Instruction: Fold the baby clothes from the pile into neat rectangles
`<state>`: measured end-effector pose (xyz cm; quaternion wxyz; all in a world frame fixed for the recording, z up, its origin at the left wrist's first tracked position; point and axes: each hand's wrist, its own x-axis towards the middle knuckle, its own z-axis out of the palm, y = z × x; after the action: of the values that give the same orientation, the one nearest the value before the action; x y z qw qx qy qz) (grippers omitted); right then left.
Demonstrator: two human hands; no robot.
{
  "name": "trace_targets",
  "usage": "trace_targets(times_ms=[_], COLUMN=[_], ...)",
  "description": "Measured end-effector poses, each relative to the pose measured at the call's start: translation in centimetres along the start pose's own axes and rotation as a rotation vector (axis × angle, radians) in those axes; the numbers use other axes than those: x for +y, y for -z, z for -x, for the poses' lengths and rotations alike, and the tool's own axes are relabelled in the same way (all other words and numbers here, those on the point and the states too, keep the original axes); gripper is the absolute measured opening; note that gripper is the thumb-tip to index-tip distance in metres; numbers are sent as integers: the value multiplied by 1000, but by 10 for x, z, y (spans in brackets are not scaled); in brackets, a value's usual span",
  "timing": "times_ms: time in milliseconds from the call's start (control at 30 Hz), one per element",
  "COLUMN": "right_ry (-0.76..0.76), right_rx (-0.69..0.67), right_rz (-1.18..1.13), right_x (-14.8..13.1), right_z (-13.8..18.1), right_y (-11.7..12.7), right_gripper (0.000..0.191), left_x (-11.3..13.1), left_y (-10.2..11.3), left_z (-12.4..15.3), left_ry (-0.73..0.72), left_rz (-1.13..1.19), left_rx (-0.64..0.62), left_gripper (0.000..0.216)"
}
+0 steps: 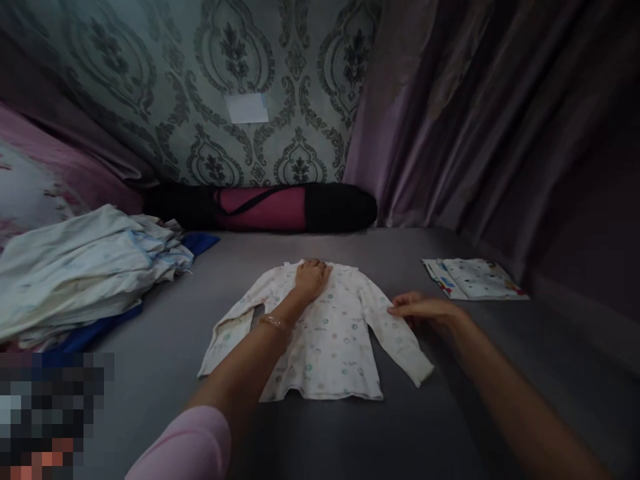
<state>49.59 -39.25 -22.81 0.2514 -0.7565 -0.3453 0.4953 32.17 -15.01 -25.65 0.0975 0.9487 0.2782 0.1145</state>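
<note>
A small white long-sleeved shirt [330, 340] with a faint print lies spread flat on the grey surface [165, 347], sleeves angled outward. My left hand [311, 277] rests flat on the shirt near its collar, fingers stretched out. A bracelet circles that wrist. My right hand [425, 308] touches the shirt's right sleeve at its outer edge, fingers together and lightly pinching the fabric.
A heap of pale garments [85, 267] lies at the left over something blue. A folded printed cloth [473, 279] sits at the right. A black and pink rolled bag [265, 208] lies along the patterned wall. Purple curtains [500, 133] hang at the right.
</note>
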Motion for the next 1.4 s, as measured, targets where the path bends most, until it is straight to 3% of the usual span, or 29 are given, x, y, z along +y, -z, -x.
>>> trace_targets(times_ms=[100, 200, 300, 467, 567, 733, 867, 1033, 1133, 1267, 1400], right_ry=[2, 40, 99, 65, 59, -9, -131, -386, -487, -424, -406], right_rx=[-145, -121, 115, 578, 697, 854, 971, 1007, 1009, 1121, 963], right_rz=[93, 114, 15, -228, -258, -274, 25, 600, 729, 926, 928], right_x=[8, 16, 27, 44, 52, 66, 75, 69, 60, 51, 45], right_z=[21, 37, 48, 56, 53, 47, 47, 46, 45, 45, 46], right_y=[3, 6, 18, 46, 50, 43, 34, 7, -6, -10, 1], right_gripper=[38, 29, 24, 25, 26, 29, 24, 43, 44, 39, 38], left_x=[10, 16, 19, 25, 31, 37, 38, 38, 40, 44, 45], left_y=[4, 0, -9, -19, -20, -26, -32, -34, -34, -34, -31], left_z=[-7, -12, -14, -19, -22, -25, -26, -26, -22, -17, -17], left_ry=[80, 85, -27, -41, 14, 134, 180, 214, 187, 94, -94], left_rz=[-10, 37, 138, 203, 205, 209, 244, 231, 207, 95, 45], left_rx=[-26, 3, 28, 21, 23, 26, 68, 77, 102, 199, 104], left_gripper=[36, 31, 44, 35, 38, 24, 22, 19, 24, 31, 29])
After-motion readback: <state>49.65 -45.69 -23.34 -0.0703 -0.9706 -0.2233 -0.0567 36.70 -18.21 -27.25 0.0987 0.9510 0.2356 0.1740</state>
